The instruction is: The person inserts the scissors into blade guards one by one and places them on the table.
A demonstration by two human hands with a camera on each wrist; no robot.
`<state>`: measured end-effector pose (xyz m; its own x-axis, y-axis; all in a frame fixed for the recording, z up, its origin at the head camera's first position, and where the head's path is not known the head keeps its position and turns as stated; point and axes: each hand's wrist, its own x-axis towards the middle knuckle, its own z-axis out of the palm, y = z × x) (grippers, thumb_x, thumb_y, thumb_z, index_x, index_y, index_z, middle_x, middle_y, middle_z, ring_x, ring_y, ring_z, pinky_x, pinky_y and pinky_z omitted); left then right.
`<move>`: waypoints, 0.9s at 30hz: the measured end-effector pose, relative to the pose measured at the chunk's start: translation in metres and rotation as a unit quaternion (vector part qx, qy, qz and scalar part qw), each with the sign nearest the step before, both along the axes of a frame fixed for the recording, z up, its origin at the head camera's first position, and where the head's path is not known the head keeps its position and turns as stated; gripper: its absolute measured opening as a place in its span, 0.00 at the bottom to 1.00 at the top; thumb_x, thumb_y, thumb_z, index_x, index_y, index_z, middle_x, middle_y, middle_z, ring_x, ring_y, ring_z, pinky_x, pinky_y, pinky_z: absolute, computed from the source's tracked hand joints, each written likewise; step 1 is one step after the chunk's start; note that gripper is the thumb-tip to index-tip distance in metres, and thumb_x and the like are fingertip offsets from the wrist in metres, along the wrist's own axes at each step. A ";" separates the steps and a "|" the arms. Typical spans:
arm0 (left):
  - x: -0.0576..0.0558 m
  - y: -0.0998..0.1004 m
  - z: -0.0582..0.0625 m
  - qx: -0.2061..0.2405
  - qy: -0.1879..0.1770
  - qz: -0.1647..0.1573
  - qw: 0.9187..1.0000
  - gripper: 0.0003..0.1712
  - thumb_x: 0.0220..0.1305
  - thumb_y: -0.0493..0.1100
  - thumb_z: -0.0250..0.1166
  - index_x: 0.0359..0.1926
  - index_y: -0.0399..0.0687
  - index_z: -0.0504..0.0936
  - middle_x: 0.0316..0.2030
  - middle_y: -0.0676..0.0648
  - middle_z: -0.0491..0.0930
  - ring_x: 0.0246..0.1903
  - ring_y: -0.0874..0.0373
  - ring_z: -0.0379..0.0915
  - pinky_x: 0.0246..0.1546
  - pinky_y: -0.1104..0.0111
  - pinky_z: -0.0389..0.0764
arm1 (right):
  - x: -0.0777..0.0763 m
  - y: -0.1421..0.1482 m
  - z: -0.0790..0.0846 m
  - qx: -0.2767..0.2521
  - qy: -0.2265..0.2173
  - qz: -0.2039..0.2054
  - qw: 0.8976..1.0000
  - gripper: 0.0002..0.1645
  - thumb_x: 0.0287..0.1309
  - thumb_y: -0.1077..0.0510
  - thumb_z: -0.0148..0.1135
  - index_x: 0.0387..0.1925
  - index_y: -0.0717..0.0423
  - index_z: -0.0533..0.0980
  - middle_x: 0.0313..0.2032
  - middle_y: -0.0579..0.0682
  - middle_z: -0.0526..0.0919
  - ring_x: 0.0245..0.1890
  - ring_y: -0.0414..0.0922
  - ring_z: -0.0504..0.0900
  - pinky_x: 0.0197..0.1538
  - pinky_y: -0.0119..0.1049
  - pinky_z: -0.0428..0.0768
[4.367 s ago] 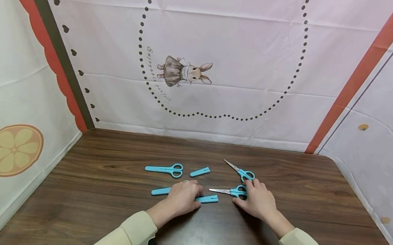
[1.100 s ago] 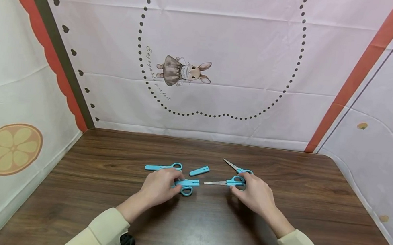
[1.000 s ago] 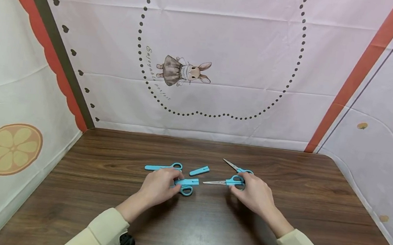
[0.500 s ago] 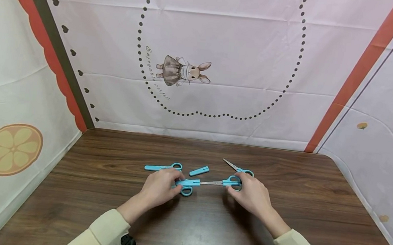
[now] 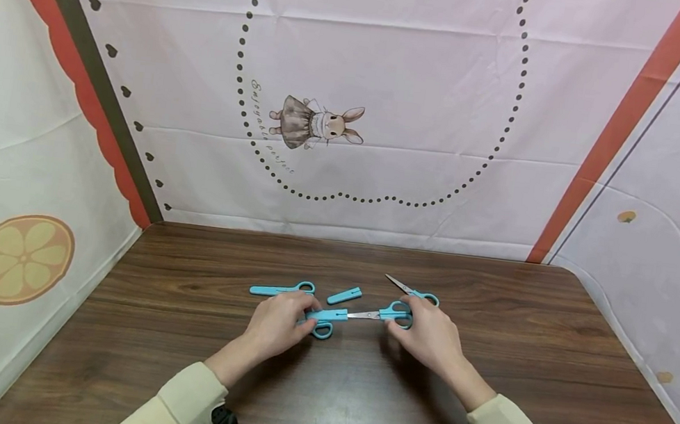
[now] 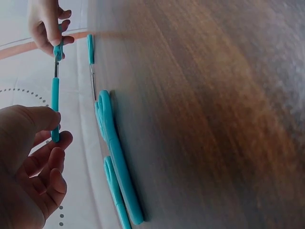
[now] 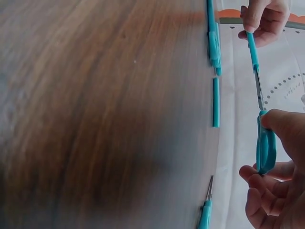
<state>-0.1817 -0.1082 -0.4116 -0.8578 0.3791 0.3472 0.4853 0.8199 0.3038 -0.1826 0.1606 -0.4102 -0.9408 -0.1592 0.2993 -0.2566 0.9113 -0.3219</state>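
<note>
My left hand [image 5: 279, 322] pinches a blue scissors sheath [image 5: 331, 314] between thumb and fingers, its slotted mouth facing right. With my right hand [image 5: 429, 334] I grip the blue handles of a pair of scissors [image 5: 393, 312], blades pointing left. The blade tips are inside the sheath's mouth, while the rest of the metal shows between sheath and handles. Both wrist views show sheath [image 6: 55, 98] and scissors [image 7: 265, 138] held above the table. Under my left hand lies a sheathed pair of scissors [image 5: 322, 330], mostly hidden in the head view.
Another sheathed pair of scissors [image 5: 273, 290] lies behind my left hand. A loose blue sheath [image 5: 345, 296] rests at the middle back. Bare-bladed scissors [image 5: 401, 285] lie just behind my right hand. The wooden table [image 5: 183, 376] meets a printed cloth [image 5: 415, 108] at its back edge.
My left hand has picked the sheath up and moved left; my right hand has lifted the scissors and moved them left. Over the last second the blade tips entered the sheath.
</note>
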 end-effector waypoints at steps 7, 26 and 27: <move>-0.001 -0.001 -0.001 0.003 0.008 0.003 1.000 0.06 0.55 0.45 0.66 0.36 0.57 0.83 0.31 0.58 0.80 0.22 0.69 0.67 0.17 0.76 0.64 | 0.000 -0.004 0.000 -0.003 0.006 -0.002 1.000 0.30 0.45 0.43 0.66 0.49 0.53 0.76 0.41 0.50 0.82 0.33 0.45 0.81 0.26 0.40 0.76; -0.001 -0.002 -0.004 0.018 0.016 0.003 1.000 0.06 0.54 0.43 0.66 0.35 0.57 0.82 0.30 0.58 0.80 0.18 0.69 0.62 0.15 0.76 0.62 | 0.000 -0.012 -0.003 -0.007 0.002 0.007 1.000 0.29 0.46 0.42 0.66 0.49 0.52 0.75 0.37 0.47 0.82 0.26 0.40 0.78 0.22 0.35 0.72; -0.001 -0.002 -0.004 0.019 0.017 0.002 1.000 0.06 0.54 0.43 0.66 0.35 0.57 0.82 0.30 0.58 0.80 0.18 0.69 0.62 0.15 0.76 0.62 | 0.001 -0.013 -0.003 -0.006 0.002 0.006 1.000 0.29 0.46 0.42 0.66 0.49 0.52 0.75 0.36 0.47 0.82 0.26 0.40 0.78 0.22 0.35 0.72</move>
<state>-0.1829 -0.1099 -0.4155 -0.8472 0.3608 0.3900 0.4919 0.8101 0.3191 -0.1820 0.1479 -0.4127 -0.9373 -0.1674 0.3056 -0.2696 0.9040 -0.3318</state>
